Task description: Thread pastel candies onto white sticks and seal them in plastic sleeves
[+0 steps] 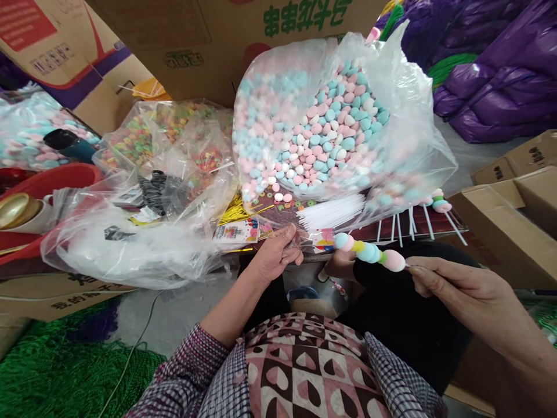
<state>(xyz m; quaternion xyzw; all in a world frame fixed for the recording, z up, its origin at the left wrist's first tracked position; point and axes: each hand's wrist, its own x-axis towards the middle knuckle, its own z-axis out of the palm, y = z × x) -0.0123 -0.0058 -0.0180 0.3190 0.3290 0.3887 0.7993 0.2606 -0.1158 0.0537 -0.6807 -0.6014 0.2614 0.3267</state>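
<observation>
at the far left a red basin [52, 180] sits beside a crumpled clear plastic bag [130, 244] spread over the table [435, 227]. behind it lies a bag of colourful ring sweets [174, 133]. the left hand [275, 254] rests at the table edge, fingers curled and pinching the edge of a small printed packet [322, 239]. above stands a big open bag of pink, blue and white marshmallows [326, 128], with a bundle of white sticks [333, 212] just below it. the right hand [452, 284] is closed on the end of a marshmallow skewer [369, 252], held level with its tip just beside the packet. finished skewers [437, 203] lie further right, near cardboard boxes [513, 203].
</observation>
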